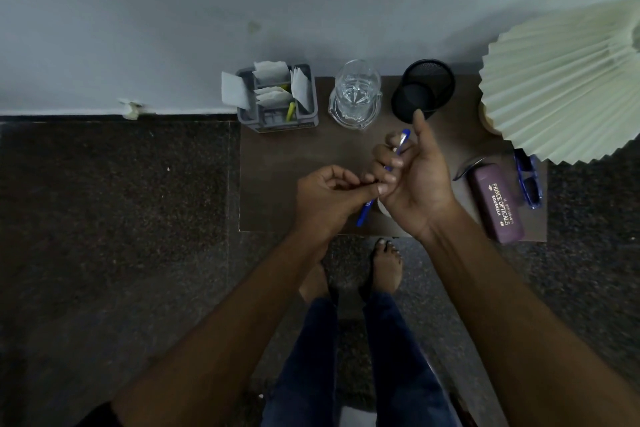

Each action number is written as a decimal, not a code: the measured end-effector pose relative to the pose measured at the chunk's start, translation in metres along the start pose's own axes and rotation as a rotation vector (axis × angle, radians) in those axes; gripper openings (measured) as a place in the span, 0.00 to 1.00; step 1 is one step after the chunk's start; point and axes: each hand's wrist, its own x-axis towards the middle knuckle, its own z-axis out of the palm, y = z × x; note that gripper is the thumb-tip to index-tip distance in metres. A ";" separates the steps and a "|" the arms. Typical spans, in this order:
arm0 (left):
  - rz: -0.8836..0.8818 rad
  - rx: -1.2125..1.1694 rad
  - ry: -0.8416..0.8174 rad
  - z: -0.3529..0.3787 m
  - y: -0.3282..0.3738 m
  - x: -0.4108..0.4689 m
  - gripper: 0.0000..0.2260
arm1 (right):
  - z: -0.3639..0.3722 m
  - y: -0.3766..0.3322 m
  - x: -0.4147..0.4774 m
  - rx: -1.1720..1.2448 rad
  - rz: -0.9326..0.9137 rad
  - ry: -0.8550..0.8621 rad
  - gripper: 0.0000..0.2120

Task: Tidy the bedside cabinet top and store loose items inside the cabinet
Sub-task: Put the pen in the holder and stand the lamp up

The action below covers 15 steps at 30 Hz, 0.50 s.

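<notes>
Both of my hands meet over the middle of the brown cabinet top [277, 163]. My right hand [415, 180] is turned palm up, its fingers curled round a blue pen [401, 142] whose tip pokes out near the thumb. My left hand [329, 194] pinches at the fingers of the right hand, and a blue pen end [363, 215] sticks out below it. Whether that is the same pen I cannot tell. A black mesh pen cup [424, 88] stands at the back, just beyond my right thumb.
A grey organiser [277, 100] with paper slips sits back left, a clear glass jug [356, 94] beside it. A pleated lamp shade [568, 87] overhangs the right side. A purple spectacle case [495, 204] and blue glasses [528, 180] lie at the right edge.
</notes>
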 end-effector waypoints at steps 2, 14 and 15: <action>0.049 0.039 -0.106 -0.001 0.000 0.000 0.14 | 0.000 -0.003 0.000 0.056 -0.002 -0.023 0.22; -0.104 0.040 -0.415 -0.012 -0.004 0.001 0.06 | 0.000 -0.006 0.005 -0.017 -0.073 0.082 0.18; -0.102 0.043 -0.407 -0.011 -0.005 0.002 0.07 | 0.000 -0.006 0.005 -0.055 -0.080 0.079 0.18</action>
